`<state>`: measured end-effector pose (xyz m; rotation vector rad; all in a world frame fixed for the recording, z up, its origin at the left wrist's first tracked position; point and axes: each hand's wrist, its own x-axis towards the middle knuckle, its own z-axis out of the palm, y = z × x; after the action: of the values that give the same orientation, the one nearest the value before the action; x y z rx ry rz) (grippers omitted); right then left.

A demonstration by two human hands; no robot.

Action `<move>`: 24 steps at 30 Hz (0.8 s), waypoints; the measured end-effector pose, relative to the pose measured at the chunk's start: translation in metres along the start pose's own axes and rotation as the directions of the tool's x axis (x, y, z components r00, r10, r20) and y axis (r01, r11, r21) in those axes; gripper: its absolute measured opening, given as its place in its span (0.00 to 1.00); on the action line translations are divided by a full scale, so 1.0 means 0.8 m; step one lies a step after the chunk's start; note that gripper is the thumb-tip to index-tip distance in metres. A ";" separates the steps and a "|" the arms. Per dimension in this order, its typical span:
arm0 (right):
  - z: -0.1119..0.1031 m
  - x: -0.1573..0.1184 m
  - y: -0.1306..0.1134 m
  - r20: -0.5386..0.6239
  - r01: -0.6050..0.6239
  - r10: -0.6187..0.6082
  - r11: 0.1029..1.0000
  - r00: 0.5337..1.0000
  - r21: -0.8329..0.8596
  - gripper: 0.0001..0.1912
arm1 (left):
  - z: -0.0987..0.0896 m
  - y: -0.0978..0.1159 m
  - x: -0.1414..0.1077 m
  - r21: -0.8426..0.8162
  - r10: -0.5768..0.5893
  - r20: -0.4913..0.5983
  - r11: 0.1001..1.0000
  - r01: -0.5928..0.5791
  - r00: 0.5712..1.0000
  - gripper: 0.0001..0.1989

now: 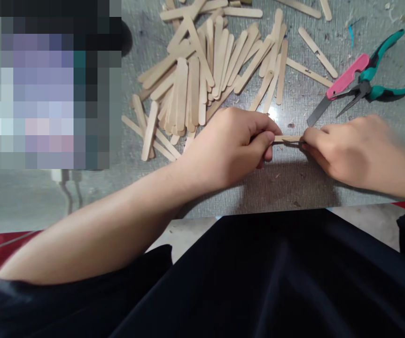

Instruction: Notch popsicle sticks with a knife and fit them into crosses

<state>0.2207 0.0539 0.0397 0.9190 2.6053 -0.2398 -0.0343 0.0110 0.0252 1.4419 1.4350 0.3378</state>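
Between my two hands, close to the table's front edge, a wooden craft stick (283,139) is held roughly level. My left hand (239,141) pinches its left end between thumb and fingers. At the other end, my right hand (346,145) has its fingers closed on the stick. A dark, splintered-looking line runs along the middle of the stick's lower edge. Both ends are hidden inside the fingers. Just beyond my right hand lies a pink-handled knife (348,77) with a grey blade, touching teal-handled pliers (366,88).
A heap of craft sticks (184,94) spreads over the grey table (216,199) beyond my left hand. Two notched sticks (318,52) (308,71) lie near the knife. A blue scrap (351,35) and wood chips are scattered about. The upper left is pixelated.
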 end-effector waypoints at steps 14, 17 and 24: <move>-0.008 -0.001 -0.010 0.031 -0.001 0.003 0.999 1.000 -0.037 0.22 | 0.000 -0.003 0.002 -0.015 -0.008 0.012 1.000 0.008 1.000 0.11; -0.010 0.000 -0.015 0.048 -0.001 0.004 0.997 0.999 -0.075 0.21 | -0.003 -0.001 0.004 0.029 -0.019 0.027 0.999 0.019 0.999 0.12; -0.010 0.008 -0.022 0.016 0.033 -0.030 0.980 0.999 -0.198 0.22 | -0.013 0.003 0.004 0.223 -0.095 0.096 0.972 0.072 0.991 0.15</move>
<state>0.2022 0.0462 0.0454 0.8043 2.5769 0.0064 -0.0402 0.0191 0.0299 1.5460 1.4764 0.0488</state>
